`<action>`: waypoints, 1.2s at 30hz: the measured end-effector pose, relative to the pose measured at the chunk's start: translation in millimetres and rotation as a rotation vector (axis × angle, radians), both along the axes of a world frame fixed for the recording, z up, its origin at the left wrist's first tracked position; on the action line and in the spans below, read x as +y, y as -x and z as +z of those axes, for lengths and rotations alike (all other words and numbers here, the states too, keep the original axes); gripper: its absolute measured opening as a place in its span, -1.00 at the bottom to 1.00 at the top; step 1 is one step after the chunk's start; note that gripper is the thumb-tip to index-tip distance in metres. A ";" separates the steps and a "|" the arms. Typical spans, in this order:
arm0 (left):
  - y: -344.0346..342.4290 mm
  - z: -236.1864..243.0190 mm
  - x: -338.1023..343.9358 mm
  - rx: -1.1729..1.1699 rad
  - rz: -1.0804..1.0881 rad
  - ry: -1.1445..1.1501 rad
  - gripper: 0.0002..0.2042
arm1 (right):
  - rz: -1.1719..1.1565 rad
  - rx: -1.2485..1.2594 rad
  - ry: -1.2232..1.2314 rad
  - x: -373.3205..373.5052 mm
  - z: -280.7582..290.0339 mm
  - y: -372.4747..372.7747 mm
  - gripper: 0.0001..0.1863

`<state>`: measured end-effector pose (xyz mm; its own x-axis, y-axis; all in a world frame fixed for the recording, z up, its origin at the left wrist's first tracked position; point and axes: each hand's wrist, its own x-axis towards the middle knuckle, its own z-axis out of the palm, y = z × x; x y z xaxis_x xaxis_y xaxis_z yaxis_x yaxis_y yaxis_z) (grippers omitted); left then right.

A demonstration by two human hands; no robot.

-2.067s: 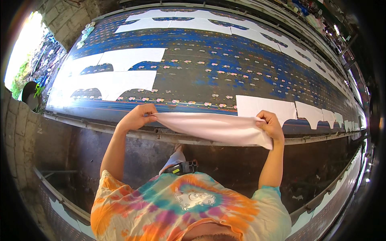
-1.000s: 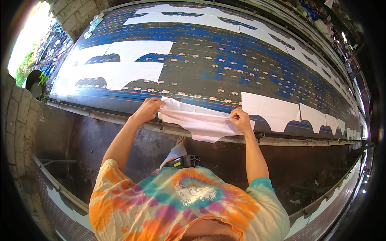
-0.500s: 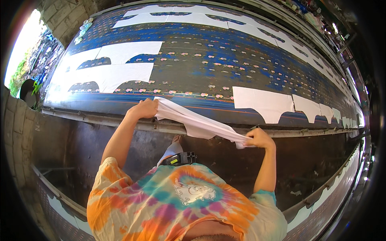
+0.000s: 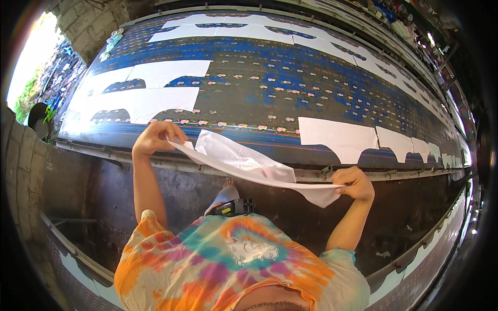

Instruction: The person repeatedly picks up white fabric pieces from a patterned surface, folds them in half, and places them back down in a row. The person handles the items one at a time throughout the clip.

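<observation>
Between my two hands a white cut fabric piece (image 4: 241,155) is stretched, in front of the near edge of a long printing table (image 4: 244,78). My left hand (image 4: 158,138) pinches its left end, fingers closed over the cloth. At the other end my right hand (image 4: 355,183) grips a corner, and a short flap hangs below it. The cloth's upper part bulges away from me, over the table's edge. Flat on the table lie white fabric pieces with curved cutouts, one group at the left (image 4: 161,101) and a row at the right (image 4: 337,135).
Rows of small printed motifs cover the blue and dark tabletop. More white pieces (image 4: 249,32) line its far side. A metal rail (image 4: 129,158) runs along the near edge. Behind me stands another table with white pieces (image 4: 83,272). A block wall (image 4: 23,176) rises at the left.
My hands have moved farther apart, the left one leftward and the right one rightward. The bunched cloth has spread wider, with its upper part opened out.
</observation>
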<state>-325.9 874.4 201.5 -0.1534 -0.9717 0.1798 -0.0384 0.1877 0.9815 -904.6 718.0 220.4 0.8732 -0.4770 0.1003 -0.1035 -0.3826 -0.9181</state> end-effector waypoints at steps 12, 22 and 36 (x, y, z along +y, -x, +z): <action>-3.4 -66.6 -84.3 -0.362 0.963 0.169 -0.81 | -0.684 -0.659 -0.224 -100.0 -86.2 -97.9 -0.88; -51.4 -170.7 -205.9 -0.806 0.945 0.100 -0.76 | -1.138 -0.209 0.273 -208.5 -183.7 -169.1 -0.81; -55.9 -168.5 -248.1 -0.964 0.940 -0.082 -0.71 | -1.176 -0.017 0.321 -255.7 -196.0 -175.4 -0.74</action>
<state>-270.0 626.3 33.0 0.5398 -0.7805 0.3153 -0.7943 -0.3483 0.4978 -729.3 462.3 24.5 -0.0777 -0.9271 0.3667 -0.5286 -0.2735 -0.8036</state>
